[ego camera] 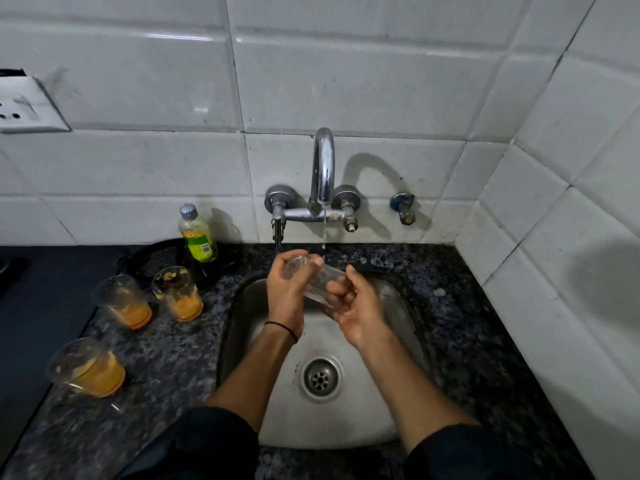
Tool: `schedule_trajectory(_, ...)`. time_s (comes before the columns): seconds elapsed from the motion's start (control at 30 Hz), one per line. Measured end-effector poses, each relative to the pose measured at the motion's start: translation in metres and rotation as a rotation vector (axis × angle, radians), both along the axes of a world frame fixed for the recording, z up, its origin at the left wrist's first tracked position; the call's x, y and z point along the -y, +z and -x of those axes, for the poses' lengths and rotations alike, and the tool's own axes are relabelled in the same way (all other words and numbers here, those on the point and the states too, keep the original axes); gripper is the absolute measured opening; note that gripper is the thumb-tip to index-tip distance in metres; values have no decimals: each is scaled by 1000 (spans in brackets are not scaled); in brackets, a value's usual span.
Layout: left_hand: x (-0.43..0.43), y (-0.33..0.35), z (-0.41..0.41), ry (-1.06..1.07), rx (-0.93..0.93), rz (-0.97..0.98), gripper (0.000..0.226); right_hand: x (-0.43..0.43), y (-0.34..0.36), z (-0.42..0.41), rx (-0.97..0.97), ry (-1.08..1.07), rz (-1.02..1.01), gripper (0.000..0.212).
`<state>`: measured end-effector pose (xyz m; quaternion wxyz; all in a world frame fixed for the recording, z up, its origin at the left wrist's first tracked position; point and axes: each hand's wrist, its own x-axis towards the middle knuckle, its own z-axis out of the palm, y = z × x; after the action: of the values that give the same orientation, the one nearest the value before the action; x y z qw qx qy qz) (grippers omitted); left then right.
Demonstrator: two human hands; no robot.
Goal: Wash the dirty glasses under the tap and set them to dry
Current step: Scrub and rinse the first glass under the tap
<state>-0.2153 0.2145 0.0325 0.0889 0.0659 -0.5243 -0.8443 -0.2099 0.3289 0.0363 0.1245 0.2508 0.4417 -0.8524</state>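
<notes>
White on white at ten o'clock: noted a switch plate (31,105) set into the wall tiles (363,81). Lower down, at nine o'clock from the sink (239,327), counted three dirty glasses (123,301) standing on the speckled granite counter (156,362), each smeared inside with orange residue. Found two of them just beside each other and the nearest glass (88,367) apart, toward eight. Behind the pair, at eleven o'clock, saw a dish-soap bottle (198,233) with a green and yellow label, upright against the wall.

Over the basin, saw the left hand (285,289), a thin black band (281,329) on its wrist, with fingers curled round one end of a clear glass (320,280). Found that glass lying on its side, above the sink's twelve o'clock edge and directly below the chrome tap (322,168). Watched a thin water stream (324,233) come down onto the fingertips there. Saw the right hand (356,306) gripping the other end, fingers bent round it from beneath. Could not tell whether residue remained inside. Noted the drain (320,377) at six o'clock from the hands. At one o'clock, spotted a small blue-handled valve (403,207) on the wall.
</notes>
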Motion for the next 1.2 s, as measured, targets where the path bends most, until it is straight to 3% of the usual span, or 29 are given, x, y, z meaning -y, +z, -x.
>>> schedule_trajectory(0.13,-6,9,2,-196,-75,299,48,18,-4,0,232,-200,173,27)
schedule_trajectory(0.3,-9,17,13,-320,6,403,39,18,0,-3,323,-200,220,38)
schedule_trajectory(0.43,-5,18,15,-243,5,384,33,20,-5,-12,139,26,-307,37)
schedule_trajectory(0.53,0,19,14,-236,-12,382,33,7,-9,-28,-217,220,-787,26)
schedule_trajectory(0.6,2,19,10,-232,-3,381,34,-3,-13,-41,-410,397,-920,49)
schedule_trajectory(0.7,-1,17,2,-225,2,395,37,-6,-11,-52,-416,497,-941,75)
schedule_trajectory(0.83,-8,19,-8,-230,4,453,43,-5,-11,-51,-442,375,-1020,95)
schedule_trajectory(1.0,-4,27,-22,-346,4,532,47,-12,-19,-47,-465,341,-1040,84)
schedule_trajectory(1.1,12,29,-30,-428,16,570,55,-9,-18,-49,-522,355,-846,74)
schedule_trajectory(1.2,39,34,-40,-349,72,708,50,5,-13,-52,-492,398,-525,65)
